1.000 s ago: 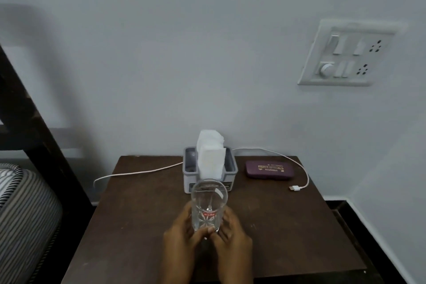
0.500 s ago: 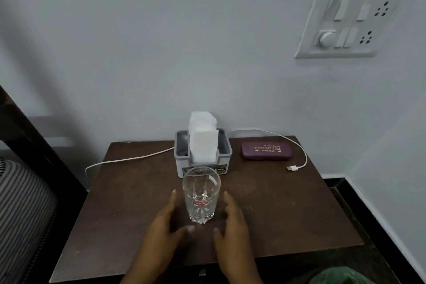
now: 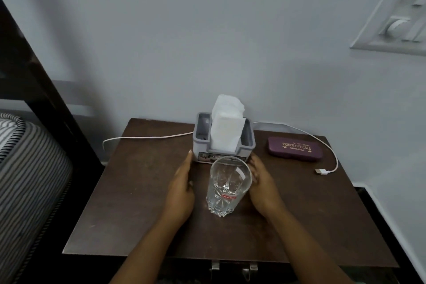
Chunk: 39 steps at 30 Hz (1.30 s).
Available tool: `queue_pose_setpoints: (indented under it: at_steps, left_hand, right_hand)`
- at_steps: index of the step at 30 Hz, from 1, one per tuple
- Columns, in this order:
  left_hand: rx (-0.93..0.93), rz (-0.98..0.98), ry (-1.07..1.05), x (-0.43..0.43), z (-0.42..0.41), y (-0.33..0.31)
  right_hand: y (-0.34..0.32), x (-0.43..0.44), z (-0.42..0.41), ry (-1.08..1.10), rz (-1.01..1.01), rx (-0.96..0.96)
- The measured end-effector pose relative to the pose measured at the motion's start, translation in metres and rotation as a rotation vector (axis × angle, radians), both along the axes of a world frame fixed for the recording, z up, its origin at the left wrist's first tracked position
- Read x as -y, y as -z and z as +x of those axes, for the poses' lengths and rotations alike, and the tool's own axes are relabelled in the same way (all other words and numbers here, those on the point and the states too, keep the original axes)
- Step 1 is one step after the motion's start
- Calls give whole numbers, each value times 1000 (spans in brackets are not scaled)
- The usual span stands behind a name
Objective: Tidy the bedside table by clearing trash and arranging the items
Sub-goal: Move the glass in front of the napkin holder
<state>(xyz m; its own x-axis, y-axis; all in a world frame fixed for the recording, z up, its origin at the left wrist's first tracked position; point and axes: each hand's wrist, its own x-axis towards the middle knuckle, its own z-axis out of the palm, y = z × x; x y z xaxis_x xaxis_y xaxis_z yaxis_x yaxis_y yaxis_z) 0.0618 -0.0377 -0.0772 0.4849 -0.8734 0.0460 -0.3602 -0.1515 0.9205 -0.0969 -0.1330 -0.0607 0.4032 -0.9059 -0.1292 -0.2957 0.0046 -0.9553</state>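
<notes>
1. Near the middle of the frame, a glass [image 3: 228, 188] stands upright on the table [image 3: 138, 203].
2. The left hand [image 3: 182, 193] is open with straight fingers, just left of the glass and not touching it.
3. The right hand [image 3: 262, 188] is open too, just right of the glass. I cannot tell if it touches.
4. A grey box [image 3: 202, 143] with white tissues [image 3: 227, 129] sits just above the glass.
5. Right of the box lies a purple case [image 3: 295, 148], with a white cable [image 3: 332, 154] curving round it.
</notes>
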Motion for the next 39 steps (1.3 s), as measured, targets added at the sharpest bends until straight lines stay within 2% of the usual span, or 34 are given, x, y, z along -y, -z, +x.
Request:
queue_pose_setpoints:
  at_steps: [7, 11, 17, 29, 31, 35, 39]
  left_hand:
    - [-75, -49, -77, 0, 6, 6]
    - [-61, -40, -233, 12, 12, 3]
    - [23, -25, -167, 27, 20, -2]
    - [-6, -35, -175, 7, 12, -2]
    - [-6, -9, -174, 4, 12, -4]
    - [-101, 90, -243, -12, 9, -4]
    - [-236, 122, -137, -44, -23, -5]
  right_hand:
    - [0, -5, 12, -36, -85, -5]
    - [-1, -1, 11, -60, -77, 4]
    - [-4, 9, 16, -84, -89, 0]
    - [4, 5, 18, -34, -209, -158]
    - [5, -2, 17, -37, -168, -123]
    - [15, -26, -2, 38, -17, 72]
    - [30, -52, -21, 2, 87, 161]
